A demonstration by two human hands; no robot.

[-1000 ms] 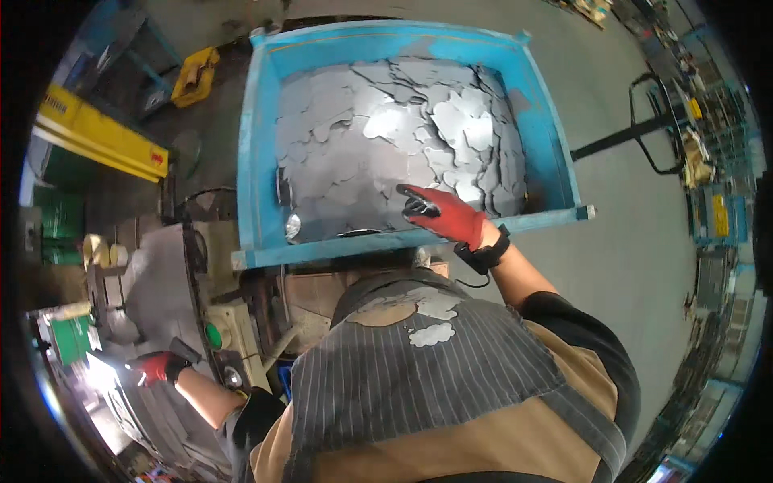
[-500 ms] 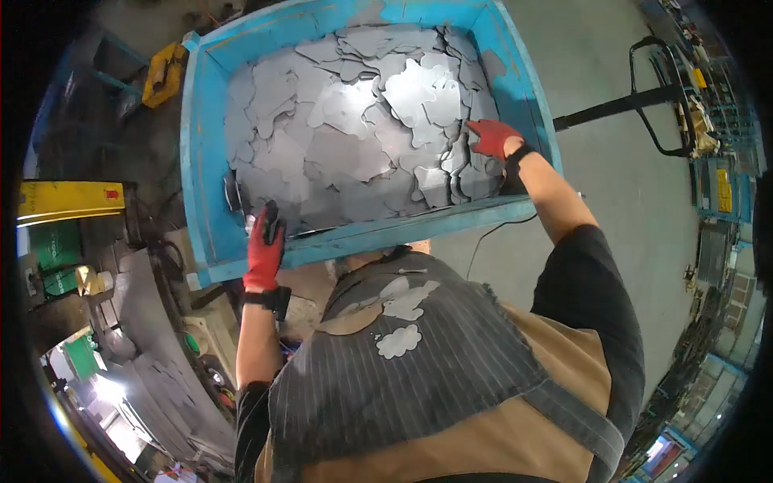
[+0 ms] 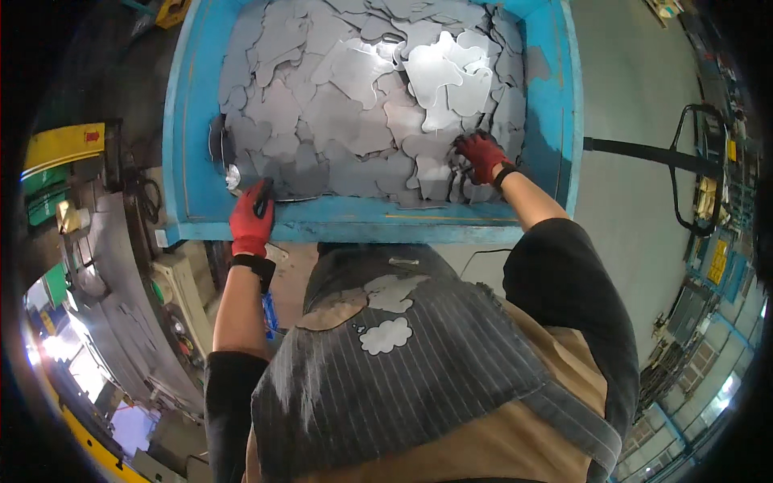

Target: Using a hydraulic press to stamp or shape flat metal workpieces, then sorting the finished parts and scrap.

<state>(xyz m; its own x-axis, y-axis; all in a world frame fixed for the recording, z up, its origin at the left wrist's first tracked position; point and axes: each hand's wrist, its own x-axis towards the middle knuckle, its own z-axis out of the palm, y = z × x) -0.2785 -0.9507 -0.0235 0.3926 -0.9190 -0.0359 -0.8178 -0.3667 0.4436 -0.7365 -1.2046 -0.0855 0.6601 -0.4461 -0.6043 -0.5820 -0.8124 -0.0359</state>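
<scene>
My left hand, in a red glove with dark fingertips, lies over the near rim of a blue bin at its left corner. Its fingers stretch inward beside the edge of a flat sheet piece, and I see nothing held in them. At the right of the bin, my right hand, gloved alike, reaches down with fingers apart onto overlapping grey metal sheet pieces. Its fingertips touch their edges; their undersides are hidden. Brighter cut-out sheet pieces lie on top, farther back.
A black handle bar with a loop sticks out to the bin's right above the grey floor. At left are a yellow beam and a long grey bench. A dark cable runs beneath the near rim.
My right hand has come nearer me and bent its fingers down onto the sheet pieces. My left hand stays at the near left corner. The view has shifted, so the bin sits higher.
</scene>
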